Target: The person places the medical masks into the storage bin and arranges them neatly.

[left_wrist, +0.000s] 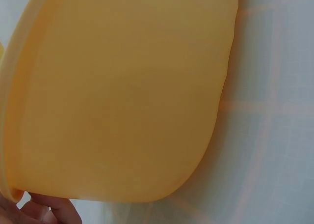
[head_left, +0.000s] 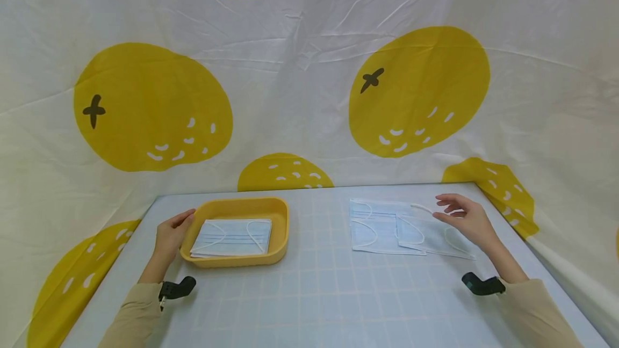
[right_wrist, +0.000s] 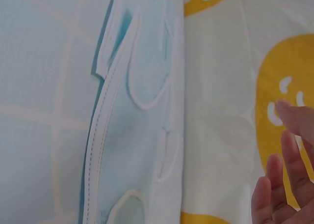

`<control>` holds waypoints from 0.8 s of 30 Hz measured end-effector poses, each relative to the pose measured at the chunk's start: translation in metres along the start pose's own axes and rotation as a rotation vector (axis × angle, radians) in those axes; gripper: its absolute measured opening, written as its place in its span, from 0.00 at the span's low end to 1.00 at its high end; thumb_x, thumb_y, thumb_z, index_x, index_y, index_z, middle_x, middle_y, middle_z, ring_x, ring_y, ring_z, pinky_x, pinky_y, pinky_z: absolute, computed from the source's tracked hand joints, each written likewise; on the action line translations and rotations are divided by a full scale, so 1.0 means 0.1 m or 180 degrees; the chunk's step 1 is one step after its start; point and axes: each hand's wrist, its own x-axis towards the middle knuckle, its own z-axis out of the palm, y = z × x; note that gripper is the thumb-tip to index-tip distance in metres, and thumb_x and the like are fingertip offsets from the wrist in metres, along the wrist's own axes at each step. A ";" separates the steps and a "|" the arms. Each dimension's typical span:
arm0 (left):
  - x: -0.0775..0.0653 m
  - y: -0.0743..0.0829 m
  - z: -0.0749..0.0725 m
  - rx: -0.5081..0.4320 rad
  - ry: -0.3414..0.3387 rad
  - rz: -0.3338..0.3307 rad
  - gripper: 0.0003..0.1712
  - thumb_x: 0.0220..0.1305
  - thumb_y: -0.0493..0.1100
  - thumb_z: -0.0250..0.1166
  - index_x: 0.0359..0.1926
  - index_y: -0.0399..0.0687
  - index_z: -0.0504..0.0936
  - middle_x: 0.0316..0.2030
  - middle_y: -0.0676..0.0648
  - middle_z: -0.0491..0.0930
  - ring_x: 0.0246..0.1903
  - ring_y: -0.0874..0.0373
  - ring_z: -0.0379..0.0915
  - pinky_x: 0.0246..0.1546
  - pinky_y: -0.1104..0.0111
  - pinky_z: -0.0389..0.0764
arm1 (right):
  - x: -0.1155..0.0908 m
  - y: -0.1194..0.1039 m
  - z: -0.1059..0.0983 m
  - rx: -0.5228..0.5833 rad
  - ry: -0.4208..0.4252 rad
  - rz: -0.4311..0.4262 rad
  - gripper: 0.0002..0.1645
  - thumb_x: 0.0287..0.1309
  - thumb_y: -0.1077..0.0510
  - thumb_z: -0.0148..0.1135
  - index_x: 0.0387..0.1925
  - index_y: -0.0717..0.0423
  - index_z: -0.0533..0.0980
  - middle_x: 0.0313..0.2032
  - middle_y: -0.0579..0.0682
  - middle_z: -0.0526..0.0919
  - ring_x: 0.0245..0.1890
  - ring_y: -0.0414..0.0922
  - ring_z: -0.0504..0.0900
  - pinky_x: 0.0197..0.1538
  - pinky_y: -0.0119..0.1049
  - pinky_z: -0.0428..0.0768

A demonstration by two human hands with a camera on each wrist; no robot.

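My left hand (head_left: 169, 236) grips the left rim of a yellow plastic tray (head_left: 282, 230). In the left wrist view its curled fingers (left_wrist: 61, 208) show at the lip of the tray's outer wall (left_wrist: 132, 111); the thumb's hold is partly hidden. Inside the tray lies a stack of blue pleated face masks (head_left: 232, 238) with white ear loops. Above the right end of several spread, overlapping face masks (head_left: 382, 235) hovers my right hand (head_left: 469, 222), fingers loosely bent and apart. Nothing shows between those fingers in the right wrist view, where the masks (right_wrist: 127, 135) lie beside the hand.
Everything stands on a table (head_left: 309, 299) with a pale blue, grid-patterned cover. Behind it hangs a white curtain (head_left: 290, 95) with big yellow fruit prints, reaching round both sides. Each wrist wears a black camera mount (head_left: 483, 283).
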 end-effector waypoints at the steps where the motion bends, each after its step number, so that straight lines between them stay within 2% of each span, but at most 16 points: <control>1: 0.00 0.00 0.00 0.0005 0.0003 0.0006 0.28 0.73 0.52 0.49 0.65 0.41 0.71 0.65 0.38 0.70 0.61 0.51 0.67 0.37 0.92 0.71 | -0.01 0.02 -0.02 -0.0008 0.0003 0.0031 0.25 0.56 0.57 0.68 0.54 0.60 0.75 0.45 0.63 0.81 0.35 0.30 0.74 0.38 0.12 0.74; 7: 0.01 -0.01 0.00 0.0030 0.0015 0.0015 0.28 0.73 0.52 0.50 0.65 0.41 0.71 0.64 0.37 0.70 0.60 0.51 0.67 0.36 0.93 0.71 | -0.05 0.11 -0.11 -0.0119 0.0021 0.0228 0.26 0.58 0.53 0.67 0.56 0.60 0.74 0.45 0.62 0.80 0.34 0.24 0.71 0.38 0.11 0.72; 9: 0.01 -0.01 -0.01 0.0030 0.0017 0.0010 0.28 0.73 0.53 0.50 0.65 0.41 0.71 0.64 0.37 0.70 0.59 0.51 0.68 0.35 0.93 0.70 | -0.06 0.14 -0.14 -0.0123 0.0030 0.0268 0.27 0.58 0.52 0.67 0.56 0.60 0.74 0.45 0.59 0.81 0.34 0.23 0.71 0.37 0.11 0.72; 11: 0.01 -0.01 -0.01 0.0029 0.0021 0.0005 0.28 0.73 0.53 0.50 0.65 0.41 0.71 0.64 0.38 0.70 0.57 0.55 0.69 0.35 0.93 0.70 | -0.07 0.18 -0.17 -0.0120 0.0034 0.0298 0.27 0.58 0.52 0.67 0.56 0.60 0.74 0.43 0.52 0.81 0.34 0.23 0.71 0.37 0.12 0.73; 13: 0.01 -0.01 -0.01 0.0029 0.0021 0.0005 0.28 0.72 0.53 0.51 0.65 0.41 0.71 0.64 0.38 0.70 0.51 0.63 0.71 0.35 0.93 0.70 | -0.08 0.23 -0.20 -0.0094 0.0017 0.0339 0.27 0.58 0.52 0.67 0.56 0.60 0.73 0.41 0.41 0.79 0.34 0.23 0.71 0.37 0.13 0.74; 15: 0.01 -0.01 -0.01 0.0026 0.0019 0.0012 0.28 0.72 0.53 0.51 0.65 0.42 0.71 0.64 0.38 0.70 0.45 0.73 0.69 0.35 0.93 0.70 | -0.09 0.27 -0.24 -0.0075 -0.0019 0.0386 0.29 0.58 0.51 0.66 0.57 0.61 0.73 0.39 0.30 0.76 0.34 0.23 0.71 0.36 0.14 0.74; 18: 0.01 -0.01 -0.02 0.0022 0.0017 0.0021 0.28 0.72 0.54 0.51 0.65 0.42 0.71 0.64 0.38 0.70 0.40 0.79 0.66 0.35 0.94 0.69 | -0.10 0.36 -0.28 -0.0038 -0.0099 0.0458 0.31 0.59 0.49 0.66 0.59 0.61 0.71 0.37 0.22 0.72 0.34 0.23 0.71 0.35 0.16 0.75; 20: 0.01 -0.01 -0.02 0.0020 0.0021 0.0032 0.29 0.72 0.54 0.51 0.65 0.42 0.71 0.64 0.37 0.70 0.38 0.80 0.65 0.35 0.94 0.69 | -0.10 0.41 -0.29 -0.0051 -0.0143 0.0524 0.32 0.59 0.49 0.66 0.60 0.62 0.70 0.37 0.22 0.72 0.34 0.24 0.71 0.35 0.17 0.76; 24: 0.01 -0.01 -0.02 0.0011 0.0028 0.0060 0.28 0.72 0.54 0.51 0.65 0.41 0.72 0.64 0.37 0.70 0.36 0.84 0.62 0.35 0.94 0.69 | -0.10 0.51 -0.30 -0.0103 -0.0226 0.0687 0.34 0.59 0.48 0.65 0.61 0.62 0.69 0.44 0.46 0.79 0.33 0.23 0.70 0.35 0.18 0.76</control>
